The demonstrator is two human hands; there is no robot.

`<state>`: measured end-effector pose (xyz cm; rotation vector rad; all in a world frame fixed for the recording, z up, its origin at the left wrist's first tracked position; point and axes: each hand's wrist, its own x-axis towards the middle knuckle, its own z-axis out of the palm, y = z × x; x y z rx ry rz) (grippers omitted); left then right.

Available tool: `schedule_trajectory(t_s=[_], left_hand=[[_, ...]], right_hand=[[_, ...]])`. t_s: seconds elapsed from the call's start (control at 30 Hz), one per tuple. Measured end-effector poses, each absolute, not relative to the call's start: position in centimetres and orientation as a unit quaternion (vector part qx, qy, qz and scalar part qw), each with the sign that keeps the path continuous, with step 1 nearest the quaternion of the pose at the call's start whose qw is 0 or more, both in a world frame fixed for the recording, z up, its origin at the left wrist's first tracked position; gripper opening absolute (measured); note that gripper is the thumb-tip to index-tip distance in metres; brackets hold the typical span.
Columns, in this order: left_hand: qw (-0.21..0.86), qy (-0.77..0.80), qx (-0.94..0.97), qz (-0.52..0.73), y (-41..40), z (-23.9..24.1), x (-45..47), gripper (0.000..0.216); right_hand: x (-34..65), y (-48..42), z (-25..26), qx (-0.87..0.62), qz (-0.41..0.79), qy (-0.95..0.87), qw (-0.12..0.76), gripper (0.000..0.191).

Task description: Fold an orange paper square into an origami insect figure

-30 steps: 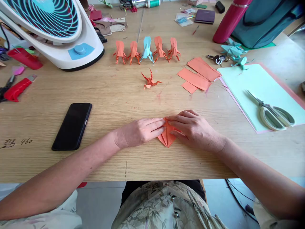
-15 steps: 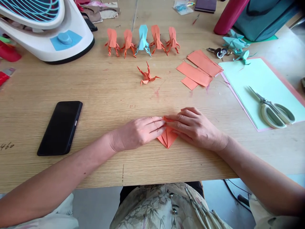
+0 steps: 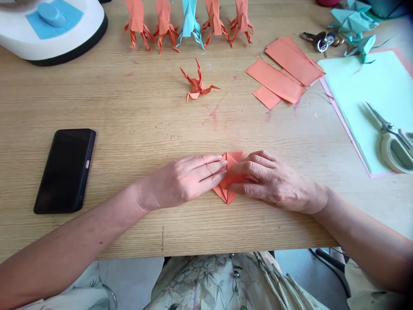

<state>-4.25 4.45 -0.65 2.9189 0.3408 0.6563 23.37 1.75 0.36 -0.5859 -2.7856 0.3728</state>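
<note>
A folded piece of orange paper [image 3: 223, 190] lies on the table before me, its lower end coming to a point and creases running along it. My left hand [image 3: 183, 177] rests from the left with fingers stretched out, their tips pressing on the paper's left side. From the right, my right hand [image 3: 269, 178] has its fingers bent over the paper, gripping the right part; its thumb is mostly hidden. Between the hands a flap shows at the top, jutting to the right. Beyond them sits a small orange origami figure with thin pointed limbs [image 3: 197, 88].
Several folded orange figures [image 3: 135, 19] and a blue one [image 3: 189, 23] stand in a back row. Orange paper strips [image 3: 275, 82], keys [image 3: 321, 41], green origami [image 3: 351, 21] and scissors [image 3: 395, 142] on pale green sheets [image 3: 348, 90] lie right. A phone [image 3: 64, 170] lies left, below a white appliance [image 3: 74, 26].
My right hand has drawn slightly right and its fingers have bent, uncovering the paper's top and a flap pointing right. My left hand stays on the paper. The view has tilted down and nearer.
</note>
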Motion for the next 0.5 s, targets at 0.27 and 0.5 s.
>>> schedule_trajectory(t_s=[0.27,0.5], left_hand=[[0.174,0.171,0.951,0.189,4.32,-0.47,-4.24,0.031],[0.137,0.159,0.959,0.192,4.29,-0.46,-4.30,0.033]], right_hand=[[23.55,1.67,0.36,-0.208,0.148,-0.959,0.124,0.035],[23.54,1.69,0.46,-0.203,0.146,-0.960,0.130,0.037]])
